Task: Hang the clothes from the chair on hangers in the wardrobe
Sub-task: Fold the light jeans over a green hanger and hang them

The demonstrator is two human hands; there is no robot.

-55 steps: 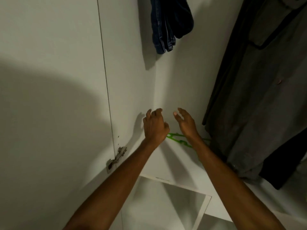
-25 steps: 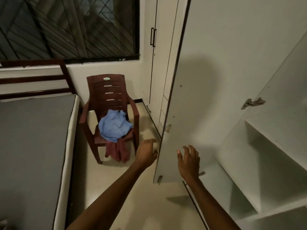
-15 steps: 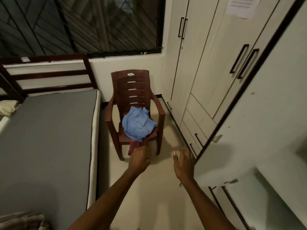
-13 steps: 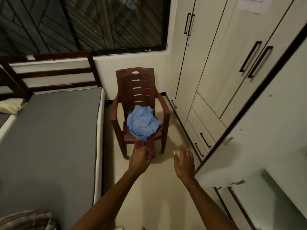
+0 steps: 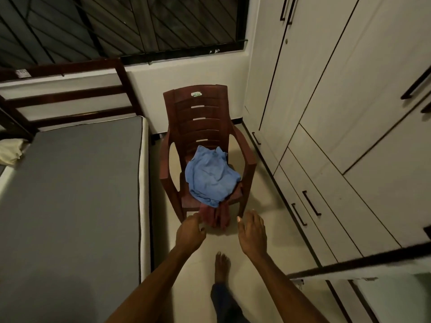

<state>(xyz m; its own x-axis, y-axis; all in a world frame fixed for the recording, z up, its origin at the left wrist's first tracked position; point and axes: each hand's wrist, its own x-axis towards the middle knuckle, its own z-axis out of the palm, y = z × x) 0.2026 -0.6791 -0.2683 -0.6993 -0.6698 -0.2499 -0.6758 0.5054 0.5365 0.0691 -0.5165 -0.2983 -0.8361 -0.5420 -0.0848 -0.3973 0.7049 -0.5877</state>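
Viewpoint: a head-worn camera is looking down and forward across a dim bedroom, showing both bare forearms reaching ahead.
Chair: a dark red plastic armchair [image 5: 205, 136] is standing against the wall under a barred window [image 5: 121, 26], between a bed and the wardrobe fronts.
Clothes: a light blue garment [image 5: 211, 177] is lying crumpled on the seat; beneath it a reddish cloth [image 5: 215, 215] is hanging over the seat's front edge toward the floor. Both are loose heaps, likely dropped there to wait for hanging.
Left hand: the left hand [image 5: 190, 234] is stretching toward the hanging red cloth, fingers loosely curled and holding nothing; it looks near the cloth but I cannot tell whether it is touching.
Right hand: the right hand [image 5: 253, 231] is reaching beside it, fingers relaxed and apart, empty, apparently readying to gather fabric.
Foot: a bare foot [image 5: 221, 265] is stepping forward on the pale tiled floor [image 5: 275, 229], suggesting the person is walking to the chair.
Wardrobe: an open wardrobe door [image 5: 363, 261] is jutting in at lower right, seemingly left open for the return trip; closed doors and drawers [image 5: 331, 141] are lining the right wall.
Bed: a grey mattress [image 5: 70, 194] is filling the left side.
Stage: judged as the fetching step; nothing is picked up yet.
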